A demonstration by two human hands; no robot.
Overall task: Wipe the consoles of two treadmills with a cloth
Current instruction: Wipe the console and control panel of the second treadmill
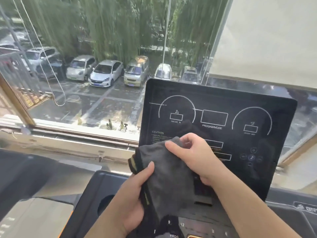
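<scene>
The cloth [168, 172] hangs between your hands, its long axis running from your right fingers down past your left palm. Your left hand [130, 200] grips its left edge, thumb on top. Your right hand [193, 155] pinches the upper edge with curled fingers. The console [240, 117] stands just beyond your fingers, up and right. Your right hand is nearer, so it probably leads the wipe.
</scene>
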